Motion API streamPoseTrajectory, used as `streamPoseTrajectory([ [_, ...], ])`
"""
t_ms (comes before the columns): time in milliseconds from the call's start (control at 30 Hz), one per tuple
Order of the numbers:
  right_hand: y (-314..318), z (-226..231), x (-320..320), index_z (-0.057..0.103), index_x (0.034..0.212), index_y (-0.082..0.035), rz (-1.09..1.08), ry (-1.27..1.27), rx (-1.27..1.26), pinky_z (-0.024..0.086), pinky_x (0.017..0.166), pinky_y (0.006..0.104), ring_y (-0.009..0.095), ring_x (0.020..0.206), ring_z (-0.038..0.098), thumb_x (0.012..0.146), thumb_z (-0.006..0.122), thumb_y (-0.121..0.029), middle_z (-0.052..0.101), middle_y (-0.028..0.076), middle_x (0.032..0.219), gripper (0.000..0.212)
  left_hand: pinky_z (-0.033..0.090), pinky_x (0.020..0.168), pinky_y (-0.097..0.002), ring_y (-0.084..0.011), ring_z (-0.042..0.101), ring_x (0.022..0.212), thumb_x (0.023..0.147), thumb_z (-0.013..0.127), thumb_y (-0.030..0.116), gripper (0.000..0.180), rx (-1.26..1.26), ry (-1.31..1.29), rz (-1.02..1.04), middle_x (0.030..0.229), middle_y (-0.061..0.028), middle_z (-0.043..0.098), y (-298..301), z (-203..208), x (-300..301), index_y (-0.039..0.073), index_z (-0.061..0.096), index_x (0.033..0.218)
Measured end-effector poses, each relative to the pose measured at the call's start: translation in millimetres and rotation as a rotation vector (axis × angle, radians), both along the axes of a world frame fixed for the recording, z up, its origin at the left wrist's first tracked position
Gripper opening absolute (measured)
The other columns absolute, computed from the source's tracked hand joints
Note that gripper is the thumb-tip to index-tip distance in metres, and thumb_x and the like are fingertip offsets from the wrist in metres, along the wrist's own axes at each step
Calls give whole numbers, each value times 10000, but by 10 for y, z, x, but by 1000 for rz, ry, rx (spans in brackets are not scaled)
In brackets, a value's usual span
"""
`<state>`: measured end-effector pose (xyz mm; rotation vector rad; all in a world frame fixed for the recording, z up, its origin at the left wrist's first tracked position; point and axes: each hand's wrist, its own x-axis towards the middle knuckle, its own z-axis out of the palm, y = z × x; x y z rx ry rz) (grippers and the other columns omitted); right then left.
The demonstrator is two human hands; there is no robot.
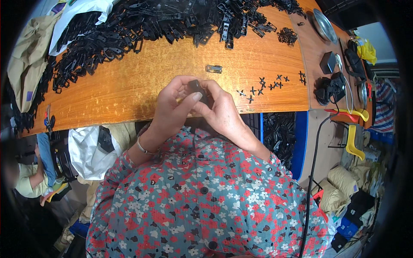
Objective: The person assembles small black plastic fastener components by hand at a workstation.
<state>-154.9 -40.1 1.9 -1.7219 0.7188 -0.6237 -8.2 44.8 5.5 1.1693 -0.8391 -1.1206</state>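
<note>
At the near edge of the wooden table (pixel 129 103), both my hands are closed around a small black plastic piece (pixel 195 85) with a squared end. The fingers of my left hand (pixel 171 105) wrap round it, and the thumb presses on its side. My right hand (pixel 224 111) grips the same piece from the other side; its lower part is hidden by the fingers. Just beyond my hands lies a single dark rectangular clip-like part (pixel 214 69). Several small black cross-shaped pieces (pixel 260 90) are scattered to the right.
A big heap of black plastic parts (pixel 172 21) spreads along the far side. Scissors (pixel 49 120) lie at the left edge. A blue crate (pixel 300 142) of black parts stands below the table. A black cable (pixel 317 142) hangs at the right. Another person (pixel 32 178) sits at left.
</note>
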Motion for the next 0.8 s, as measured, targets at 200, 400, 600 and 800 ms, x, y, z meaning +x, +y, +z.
streamPoseTrajectory([
  [200, -4, 97, -49, 618, 1244, 36, 104, -64, 353, 533, 623, 255, 83, 684, 657, 1033, 659, -122, 700, 64, 913, 267, 522, 996, -336, -166, 636, 1155, 1115, 494, 224, 337, 23, -264, 82, 1245, -102, 675, -26, 67, 196, -21, 602, 1319],
  [400, 86, 174, 46, 664, 1135, 38, 253, 14, 381, 536, 672, 233, 75, 719, 641, 1082, 596, -149, 681, 26, 894, 205, 521, 981, -329, -213, 667, 1120, 1165, 315, 390, 540, 161, 154, -99, 1239, -137, 702, -159, 310, 198, -12, 637, 1329],
  [600, 195, 54, -90, 675, 1129, 52, 286, -62, 319, 526, 614, 259, 125, 713, 658, 970, 617, 35, 650, 78, 953, 170, 531, 917, -294, -150, 659, 1037, 1161, 369, 372, 507, 76, 50, -182, 1121, -99, 703, -27, 190, -74, -21, 661, 1293],
  [800, 206, 188, 164, 669, 1155, 36, 294, 2, 322, 516, 626, 244, 102, 718, 653, 1028, 630, -59, 679, 47, 875, 164, 537, 878, -285, -137, 668, 942, 1152, 407, 368, 478, 75, 58, 130, 1009, -91, 712, -34, 150, 74, -24, 673, 1218],
])
